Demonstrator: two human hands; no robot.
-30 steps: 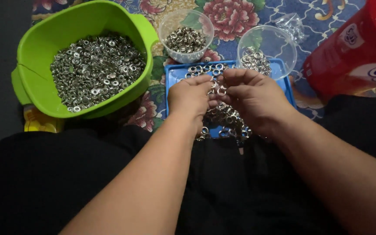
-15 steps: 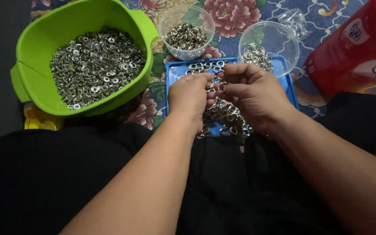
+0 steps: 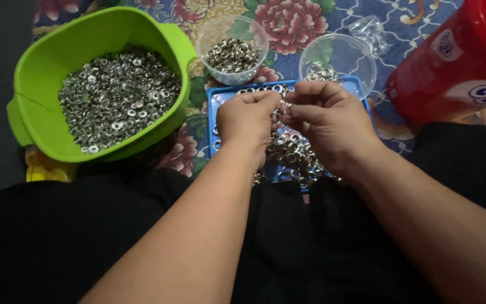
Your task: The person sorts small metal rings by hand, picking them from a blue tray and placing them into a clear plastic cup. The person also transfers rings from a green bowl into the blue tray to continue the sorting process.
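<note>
My left hand (image 3: pixel 247 119) and my right hand (image 3: pixel 326 121) hover close together over a blue tray (image 3: pixel 219 101) that holds a pile of small silver metal rings (image 3: pixel 293 155). The fingertips of both hands meet above the pile and pinch small rings between them. How many rings each hand grips is hidden by the fingers. A green tub (image 3: pixel 40 121) on the left is heaped with the same silver rings (image 3: pixel 118 98).
Two clear round cups stand behind the tray: one (image 3: pixel 232 50) half full of rings, the other (image 3: pixel 337 59) with a few. A red container (image 3: pixel 459 62) stands at the right. A crumpled clear bag (image 3: pixel 370 31) lies on the floral mat. My dark-clothed legs fill the foreground.
Both hands have lifted slightly off the pile and the fingertips have come together above it. The tub, cups and tray have not moved.
</note>
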